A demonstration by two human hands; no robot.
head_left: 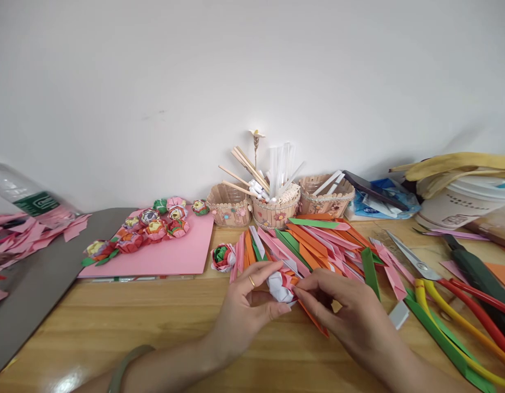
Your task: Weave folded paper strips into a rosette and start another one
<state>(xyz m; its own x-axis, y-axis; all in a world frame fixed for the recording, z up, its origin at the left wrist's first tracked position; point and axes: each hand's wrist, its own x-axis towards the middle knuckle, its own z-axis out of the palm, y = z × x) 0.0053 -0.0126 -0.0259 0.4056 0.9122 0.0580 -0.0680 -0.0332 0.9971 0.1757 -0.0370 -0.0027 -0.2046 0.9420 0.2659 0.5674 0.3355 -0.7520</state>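
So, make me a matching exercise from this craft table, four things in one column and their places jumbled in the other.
Things:
1. Bangle
2. Plastic bottle
3. White-petalled paper flower
4. Clear sticks

Places:
A. In the middle basket
B. Between the fingers of the left hand and right hand
C. On the left forearm
D. Far left, behind pink paper scraps

Pairs: 1-C, 2-D, 3-B, 4-A

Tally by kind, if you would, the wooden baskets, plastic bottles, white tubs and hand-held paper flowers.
Wooden baskets, left, middle and right: 3
Plastic bottle: 1
White tub: 1
Paper flower between left hand and right hand: 1
Total: 6
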